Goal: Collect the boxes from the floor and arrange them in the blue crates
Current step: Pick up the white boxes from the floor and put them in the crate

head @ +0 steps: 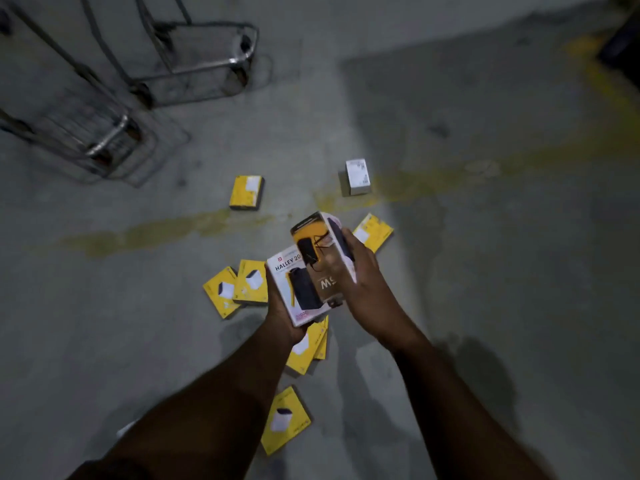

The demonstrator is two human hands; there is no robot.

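Note:
My left hand (282, 315) grips a white "HALLEY" box (294, 289) from below. My right hand (362, 271) holds a second box (320, 252), yellow and dark on its face, laid against the first. Several yellow boxes lie on the concrete floor around my hands: a pair at the left (235, 289), one farther off (246, 192), one behind my right hand (375, 232), a stack under my left wrist (308, 351) and one near my feet (285, 419). A small white box (357, 177) stands ahead. No blue crate is in view.
Two metal trolleys stand at the upper left, one nearer (100, 133) and one farther back (211, 60). A worn yellow line (156, 233) crosses the floor. A dark object (623, 46) sits at the top right corner.

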